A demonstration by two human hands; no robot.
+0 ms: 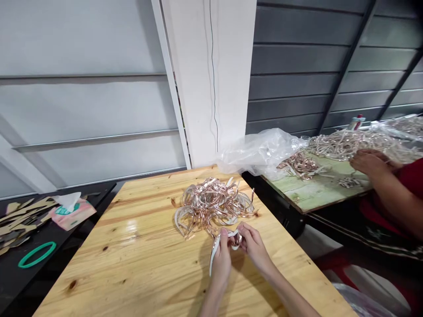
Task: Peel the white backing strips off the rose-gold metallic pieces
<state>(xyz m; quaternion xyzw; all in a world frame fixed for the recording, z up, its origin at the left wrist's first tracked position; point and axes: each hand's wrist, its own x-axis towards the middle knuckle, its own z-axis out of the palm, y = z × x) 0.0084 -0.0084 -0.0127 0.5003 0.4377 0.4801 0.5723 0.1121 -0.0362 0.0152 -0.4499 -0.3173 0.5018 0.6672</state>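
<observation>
Pinched between the thumb and fingers of my left hand [222, 255] is a white and rose-gold strap [214, 255], one end of which hangs down on the left. My right hand [253, 244] grips the same strap a little to the right, where it bends into a small shiny loop. Both hands are close together above the wooden table [142, 264]. Just beyond them lies a tangled pile of similar shiny rose-gold and white straps [214, 200]. The fingers' undersides are hidden.
On the left, a black table holds a tissue pack [72, 212], a green ring [37, 254] and cardboard scraps [23, 215]. A clear plastic bag [261, 149] lies at the back right. A co-worker's hands [370, 160] handle straps at a green table [294, 193].
</observation>
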